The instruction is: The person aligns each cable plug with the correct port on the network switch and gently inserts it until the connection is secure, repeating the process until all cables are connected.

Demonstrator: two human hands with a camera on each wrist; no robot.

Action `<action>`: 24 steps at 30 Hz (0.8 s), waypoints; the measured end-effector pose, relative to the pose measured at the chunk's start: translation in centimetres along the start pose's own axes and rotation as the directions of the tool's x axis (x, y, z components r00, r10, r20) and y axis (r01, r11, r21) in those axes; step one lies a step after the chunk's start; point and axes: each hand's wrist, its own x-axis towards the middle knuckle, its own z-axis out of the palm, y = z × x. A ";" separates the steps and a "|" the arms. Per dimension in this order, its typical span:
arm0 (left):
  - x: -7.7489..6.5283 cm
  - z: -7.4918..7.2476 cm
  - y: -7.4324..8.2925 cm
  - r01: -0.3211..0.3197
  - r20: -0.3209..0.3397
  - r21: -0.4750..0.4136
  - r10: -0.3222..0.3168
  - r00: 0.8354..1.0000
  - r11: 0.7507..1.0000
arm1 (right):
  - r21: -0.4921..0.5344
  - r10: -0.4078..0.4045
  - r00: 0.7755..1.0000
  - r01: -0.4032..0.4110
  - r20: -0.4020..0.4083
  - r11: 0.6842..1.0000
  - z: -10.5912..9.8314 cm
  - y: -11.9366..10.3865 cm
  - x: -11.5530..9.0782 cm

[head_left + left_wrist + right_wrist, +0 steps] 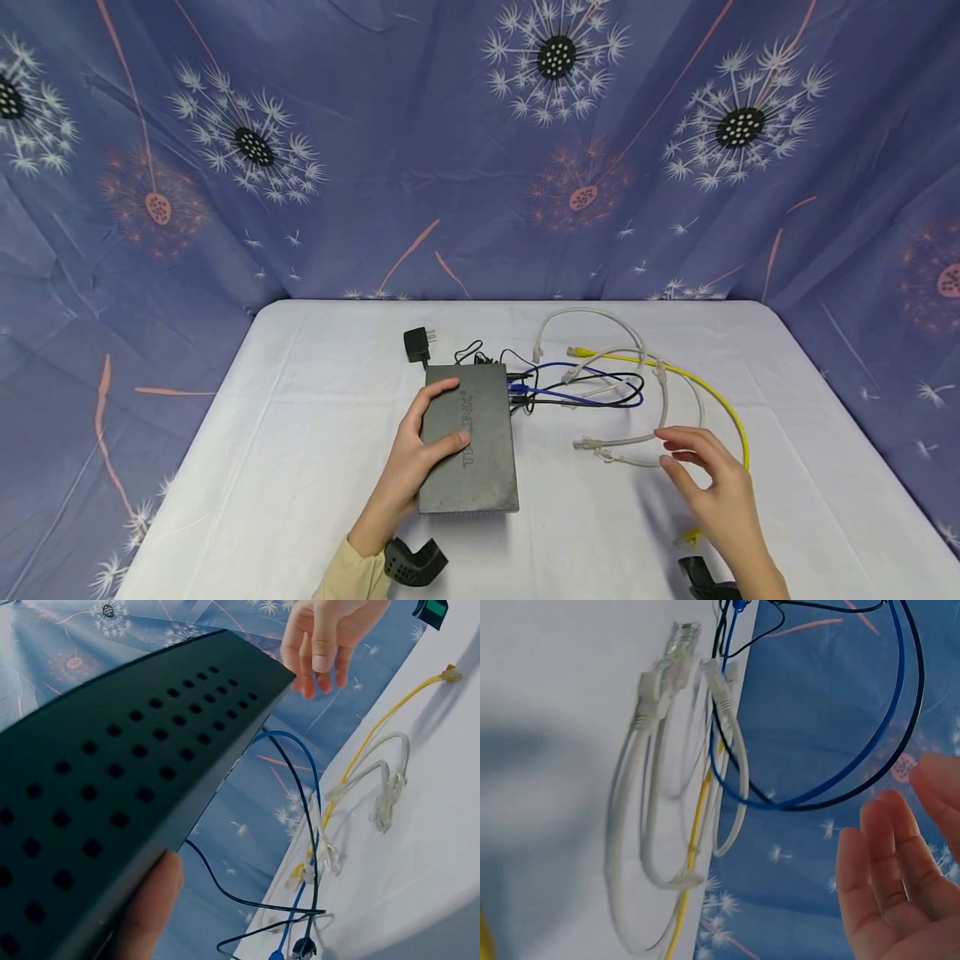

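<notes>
My left hand (408, 462) grips a dark grey TP-LINK network switch (487, 475) by its left side, with the thumb and one finger on its top. In the left wrist view, the switch (172, 750) is seen close up with its vent holes, lifted and tilted. A blue cable (555, 364) and a black cable (577, 403) run from its right side in loops. To the right, my right hand (716, 496) hovers with relaxed fingers and nothing between them. In the right wrist view, that hand (900, 892) is apart from the looped cables.
Behind the switch lies a black power adapter (416, 344) with its thin cord. Several light grey network cables (622, 440) and a yellow cable (723, 400) are spread over the right side of the white table (300, 433). A patterned blue curtain (450, 167) hangs behind.
</notes>
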 end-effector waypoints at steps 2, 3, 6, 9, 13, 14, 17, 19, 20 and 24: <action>0.0 0.0 0.0 0.002 0.001 -0.001 -0.002 1.000 1.000 | -0.003 0.011 1.000 -0.011 0.002 1.000 -0.2 0.1 -0.4; 0.0 0.0 0.0 0.003 0.003 -0.001 -0.003 1.000 1.000 | 0.000 0.020 1.000 -0.020 0.003 1.000 -0.3 0.2 -0.6; 0.0 0.0 0.0 0.005 0.008 -0.005 -0.005 1.000 1.000 | -0.001 0.058 0.998 -0.058 0.004 0.998 -0.6 0.3 -1.3; 0.0 0.1 0.0 0.005 0.015 -0.010 -0.004 1.000 1.000 | -0.028 0.100 0.995 -0.100 -0.001 0.995 -0.9 0.5 -2.0; 0.1 0.0 0.0 -0.001 0.023 -0.013 0.001 1.000 1.000 | -0.078 0.165 0.986 -0.165 -0.001 0.983 -1.3 1.0 -2.9; 0.1 0.0 0.0 -0.002 0.023 -0.012 0.003 1.000 1.000 | -0.083 0.178 0.984 -0.177 -0.001 0.981 -1.4 1.1 -3.1; 0.1 0.0 0.0 -0.004 0.024 -0.008 0.004 1.000 1.000 | -0.105 0.189 0.982 -0.187 0.015 0.977 -1.8 1.5 -3.9; 0.1 -0.1 0.0 -0.004 0.022 -0.004 0.004 1.000 1.000 | -0.124 0.203 0.979 -0.197 0.034 0.973 -2.0 1.8 -4.5; 0.1 -0.1 0.0 -0.004 0.021 -0.002 0.004 1.000 1.000 | -0.131 0.213 0.976 -0.206 0.045 0.970 -2.1 1.9 -4.8; 0.1 -0.1 0.0 -0.002 0.021 -0.005 0.002 1.000 1.000 | -0.180 0.288 0.954 -0.270 0.081 0.946 -2.2 2.4 -5.8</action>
